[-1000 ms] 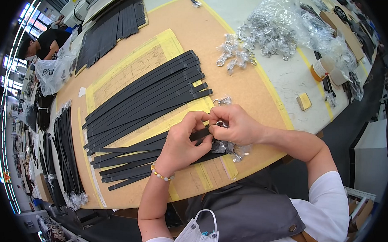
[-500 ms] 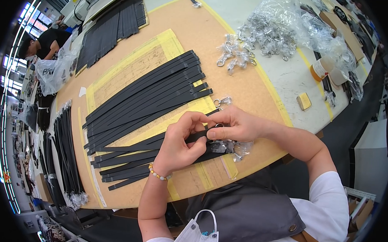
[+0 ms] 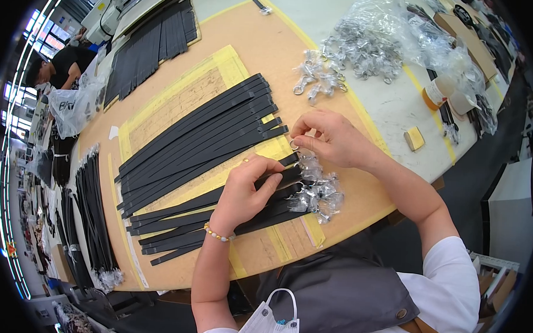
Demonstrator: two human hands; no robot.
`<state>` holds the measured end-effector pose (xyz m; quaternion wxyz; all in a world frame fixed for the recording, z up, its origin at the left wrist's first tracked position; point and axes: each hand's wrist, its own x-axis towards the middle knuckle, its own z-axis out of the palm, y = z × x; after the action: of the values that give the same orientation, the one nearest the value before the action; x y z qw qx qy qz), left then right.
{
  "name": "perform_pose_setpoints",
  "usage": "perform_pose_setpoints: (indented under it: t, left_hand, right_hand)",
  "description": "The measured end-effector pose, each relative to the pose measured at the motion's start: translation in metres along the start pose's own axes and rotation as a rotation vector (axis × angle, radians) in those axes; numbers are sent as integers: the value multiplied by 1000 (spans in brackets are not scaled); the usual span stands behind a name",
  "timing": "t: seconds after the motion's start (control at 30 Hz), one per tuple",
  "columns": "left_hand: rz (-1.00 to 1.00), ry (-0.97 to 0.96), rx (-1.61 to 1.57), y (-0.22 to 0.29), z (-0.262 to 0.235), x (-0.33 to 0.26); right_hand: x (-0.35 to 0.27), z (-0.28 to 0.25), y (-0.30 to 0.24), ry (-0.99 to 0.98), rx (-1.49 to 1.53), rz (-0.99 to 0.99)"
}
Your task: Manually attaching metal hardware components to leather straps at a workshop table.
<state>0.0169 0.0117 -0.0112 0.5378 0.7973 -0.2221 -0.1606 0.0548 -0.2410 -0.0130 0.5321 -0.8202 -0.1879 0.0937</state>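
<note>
Black strap [image 3: 289, 159] is what I have nearest my left hand [image 3: 244, 192], its end showing just past the tip of the index finger. On that side the fingers are loosely curled, thumb and index apart at the tips, and from my remote view I cannot tell whether they grip the strap or merely rest over it. My right hand [image 3: 333, 136] has thumb and index brought together right by a metal ring [image 3: 293, 145], near the strap's end; whether they pinch it or only touch it, I cannot make out. Below those right fingers sits a cluster of plastic-wrapped clasps [image 3: 319, 191], with more straps passing under my left palm toward it. Beyond my left fingers, a flat batch of black straps [image 3: 202, 135] lies across the bench [image 3: 271, 47]. Past my right fingers are a small group of clasps [image 3: 317, 76] and a larger pile [image 3: 366, 52]. I judge the strap light and bendy, best taken flat between thumb and index close to its end. The ring looks hard and small, wanting a fingertip pinch on its rim; the wrapping may slide and crinkle.
</note>
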Motion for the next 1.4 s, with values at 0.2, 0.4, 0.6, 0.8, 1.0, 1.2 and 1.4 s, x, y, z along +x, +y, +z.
perform_pose_setpoints:
  t: [0.2, 0.4, 0.6, 0.8, 1.0, 1.2, 1.4]
  left_hand:
    - [247, 379, 589, -15, -4, 20]
    - [120, 377, 652, -24, -2, 26]
    - [130, 327, 658, -35, -6, 29]
    - [267, 376, 581, -26, -12, 25]
    - [190, 293, 191, -12, -9, 14]
    - [169, 344, 54, 12, -1, 2]
    - [197, 404, -24, 22, 4, -4]
  right_hand:
    - [-1, 4, 14, 26, -420, -193]
    - [0, 3, 9, 38, -487, -4]
    - [8, 7, 20, 75, -176, 37]
    - [10, 8, 18, 4, 70, 38]
    - [9, 14, 26, -128, 562, -10]
    - [3, 21, 10, -274, 729, -118]
    - [-1, 19, 8, -364, 931, -53]
